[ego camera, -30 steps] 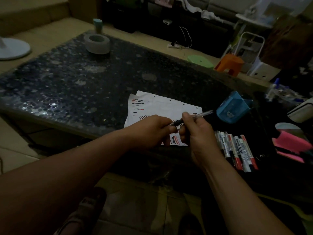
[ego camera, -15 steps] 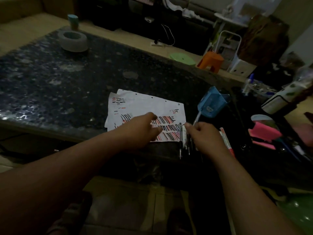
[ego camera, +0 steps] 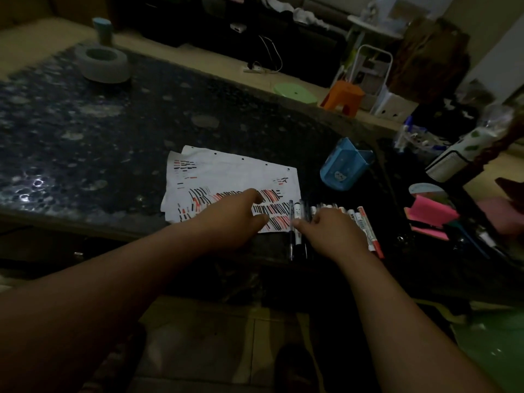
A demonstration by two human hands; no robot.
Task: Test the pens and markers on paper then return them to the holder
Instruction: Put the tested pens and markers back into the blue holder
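The person's left hand (ego camera: 235, 219) is resting on the scribbled paper (ego camera: 226, 177), fingers relaxed and gripping nothing. The right hand (ego camera: 331, 234) is lying loose-fingered, clasping nothing, over the row of pens and markers (ego camera: 365, 228) just beside the sheet. The blue holder (ego camera: 344, 168) is lying tilted on the table (ego camera: 113, 137) beyond them.

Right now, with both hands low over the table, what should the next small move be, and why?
Probably the right hand should pinch one pen out of the row of pens and markers under its fingers. It holds nothing, the left hand rests on the paper as if to steady it, and the blue holder lies on its side nearby.
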